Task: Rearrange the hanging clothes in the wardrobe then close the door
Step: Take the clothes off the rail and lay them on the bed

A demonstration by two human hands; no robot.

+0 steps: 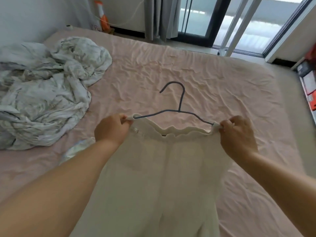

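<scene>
A cream-white pair of trousers (164, 177) lies flat on the pink bed sheet (196, 74), waistband away from me. A thin grey-blue hanger (179, 103) rests at the waistband, its hook pointing toward the window. My left hand (111, 129) pinches the waistband corner at the hanger's left end. My right hand (237, 134) pinches the fabric at the hanger's right end. The wardrobe and its door are out of view.
A crumpled white and grey quilt (44, 89) is heaped on the bed's left side. Beyond the bed are grey curtains (160, 16) and a glass sliding door (196, 16). Boxes (307, 82) stand at the right edge on the floor.
</scene>
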